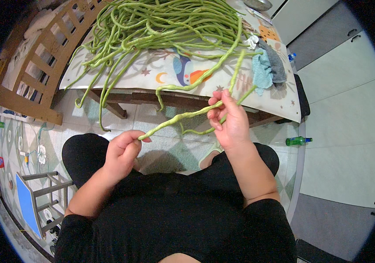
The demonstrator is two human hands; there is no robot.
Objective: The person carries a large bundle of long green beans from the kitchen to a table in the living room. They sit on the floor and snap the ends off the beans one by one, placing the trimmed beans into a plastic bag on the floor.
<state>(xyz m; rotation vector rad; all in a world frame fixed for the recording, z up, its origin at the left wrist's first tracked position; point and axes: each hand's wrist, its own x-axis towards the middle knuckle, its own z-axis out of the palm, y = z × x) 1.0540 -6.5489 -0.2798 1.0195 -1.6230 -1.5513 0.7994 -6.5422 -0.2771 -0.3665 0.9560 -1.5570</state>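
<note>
A pale green yardlong bean [178,117] is stretched between my hands above my lap. My left hand [123,151] pinches its tip at the left end. Farther along, the fingers of my right hand [232,120] close around the same bean, which bends upward past them toward the table. A second, thinner bean shows behind the right hand, its curled end hanging lower; whether the fingers touch it I cannot tell. A large heap of long beans [165,26] covers the far part of the table, several ends drooping over the front edge.
The table wears a printed white cover [139,79]. On its right lie a light blue cloth [262,70] and a grey cloth [276,65]. A wooden railing [42,57] stands left, a blue-topped stool [28,206] lower left. A green bottle [296,141] is on the right.
</note>
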